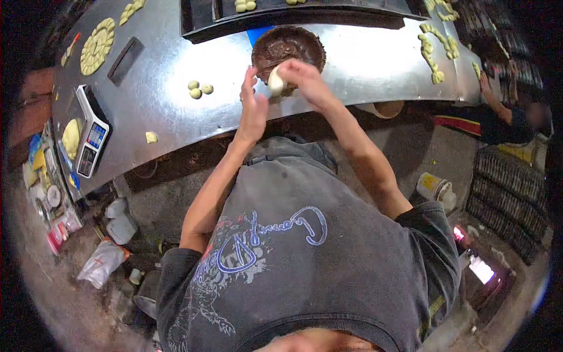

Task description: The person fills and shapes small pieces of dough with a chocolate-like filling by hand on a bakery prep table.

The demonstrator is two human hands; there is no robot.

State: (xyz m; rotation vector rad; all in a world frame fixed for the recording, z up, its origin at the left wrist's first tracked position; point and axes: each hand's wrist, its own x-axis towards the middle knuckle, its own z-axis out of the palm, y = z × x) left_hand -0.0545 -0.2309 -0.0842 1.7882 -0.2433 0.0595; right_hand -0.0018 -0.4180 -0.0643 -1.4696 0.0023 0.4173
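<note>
left hand (253, 105): open, palm flat and fingers upright, pressed against the side of the dough ball
right hand (305, 79): closed over the top of the dough ball, gripping it
dough ball (275, 82): one, pale, held between both hands above the near edge of the counter, just in front of the bowl
bowl (288, 50): one, round, with dark brown filling inside, on the counter right behind the hands
counter (363, 64): one curved steel surface, shiny
small dough balls (199, 89): three, clustered touching, left of the hands, apart from them
dough scrap (151, 137): one, alone near the counter's front edge
digital scale (92, 138): one, far left of the counter, buttons and display showing
dough lump (71, 136): one, flat, yellowish, just beside the scale
dough ring (97, 46): one round wheel of shaped pieces, back left; exact piece count too small to tell
shaped dough row (434, 50): one curving line of pieces, right end of the counter
other person (504, 117): one, far right, arm raised to the counter edge
bucket (434, 188): one, on the floor at right
plastic jugs (120, 220): two, on the floor below the counter, left
</note>
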